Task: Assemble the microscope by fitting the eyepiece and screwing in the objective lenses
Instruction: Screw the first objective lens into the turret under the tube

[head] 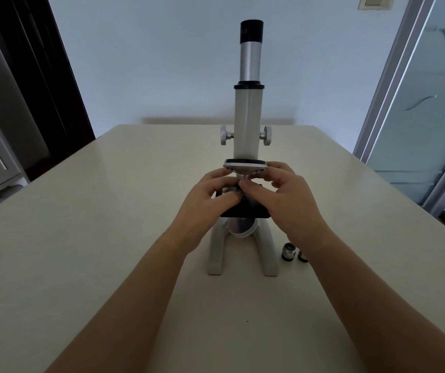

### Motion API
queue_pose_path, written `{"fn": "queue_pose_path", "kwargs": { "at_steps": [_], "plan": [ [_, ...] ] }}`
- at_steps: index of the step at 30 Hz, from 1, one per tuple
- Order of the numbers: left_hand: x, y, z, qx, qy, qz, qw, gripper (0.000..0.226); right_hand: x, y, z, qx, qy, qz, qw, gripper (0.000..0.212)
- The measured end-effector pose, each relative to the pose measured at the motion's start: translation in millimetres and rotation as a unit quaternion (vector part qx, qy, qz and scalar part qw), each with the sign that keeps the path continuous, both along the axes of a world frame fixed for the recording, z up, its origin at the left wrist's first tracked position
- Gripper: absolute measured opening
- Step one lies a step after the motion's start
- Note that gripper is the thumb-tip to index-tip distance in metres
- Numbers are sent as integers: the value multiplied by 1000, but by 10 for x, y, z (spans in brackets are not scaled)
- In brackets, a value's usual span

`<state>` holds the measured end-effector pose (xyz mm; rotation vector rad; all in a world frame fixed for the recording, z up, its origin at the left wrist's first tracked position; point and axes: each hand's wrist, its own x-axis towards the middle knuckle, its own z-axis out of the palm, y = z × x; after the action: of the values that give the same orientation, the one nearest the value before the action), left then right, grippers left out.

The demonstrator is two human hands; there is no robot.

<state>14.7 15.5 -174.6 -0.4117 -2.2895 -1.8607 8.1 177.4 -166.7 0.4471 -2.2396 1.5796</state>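
Note:
A white microscope (247, 125) stands upright in the middle of the table, with a black eyepiece (251, 31) seated on top of its silver tube. Below the tube is the silver nosepiece turret (245, 166). Both hands meet just under the turret, above the black stage (244, 210). My left hand (210, 200) and my right hand (283, 195) pinch a small silver objective lens (244, 181) at the turret's underside; fingers hide most of it. Two loose objective lenses (288, 251) stand on the table right of the base, the second one (302, 256) partly behind my right forearm.
The beige table (108, 224) reaches to a pale wall. The round mirror (241, 227) sits between the legs of the microscope base. A dark door frame is at left and a glass sliding door (425, 117) at right.

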Motion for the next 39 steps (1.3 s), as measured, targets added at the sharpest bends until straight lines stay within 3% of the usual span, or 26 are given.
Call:
{"fn": "queue_pose_path", "kwargs": {
  "at_steps": [5,10,14,18,29,39],
  "plan": [
    [-23,23,-28,-26,15,43,999,22,15,-16,9,-18,-9,24,1000,14],
    [-4,57,-21,-20,28,70,997,22,2,-13,-4,-49,-43,24,998,11],
    [20,76,-13,-12,31,84,996,21,-9,2,-21,-57,-73,-3,996,27],
    [10,82,-16,-20,30,91,995,21,-8,-10,-19,-70,-96,12,993,24],
    [35,32,-18,-6,6,53,999,27,24,-33,1,-82,-72,9,994,16],
    [32,56,-23,4,23,74,997,16,7,-17,-3,-78,-63,30,995,18]
  ]
}}
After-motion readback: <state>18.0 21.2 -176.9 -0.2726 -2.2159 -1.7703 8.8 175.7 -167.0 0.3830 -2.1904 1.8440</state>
